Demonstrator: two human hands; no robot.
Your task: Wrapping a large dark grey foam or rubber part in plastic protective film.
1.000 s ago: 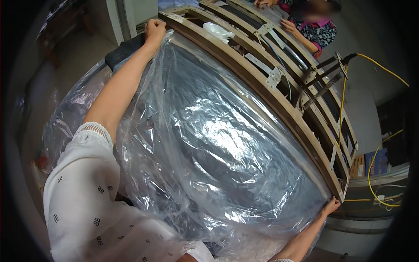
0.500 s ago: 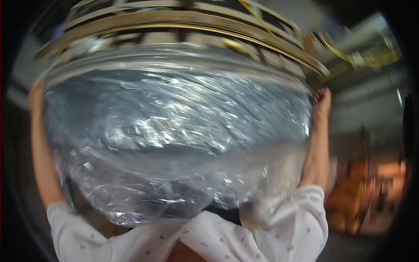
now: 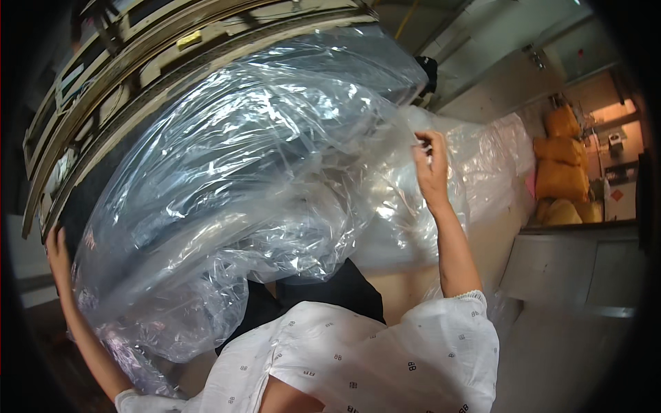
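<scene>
A large clear plastic sheet [image 3: 275, 131] lies in shiny folds over a dark surface below a slatted frame, spilling toward my lap. My left hand [image 3: 59, 258] is beside the sheet's left edge, close to the frame's near end. Its fingers are stretched out and somewhat apart, with nothing visible in them. Over the sheet's right side, my right hand [image 3: 432, 168] is raised with loosely curled fingers. A gap shows between its thumb and fingers, and no plastic is visibly gripped. Beneath that hand, more crumpled clear plastic [image 3: 496, 155] trails off to the right.
The long slatted machine frame [image 3: 131, 65] runs across the far left, with a small yellow piece [image 3: 189, 40] on it. Orange-brown sacks [image 3: 561, 172] are stacked at the far right. A grey panel [image 3: 551, 275] stands below them.
Both hands were at the two sides of the spread sheet. My right hand has come inward and its fingers have loosened; my left hand is lower. The view has turned to the right.
</scene>
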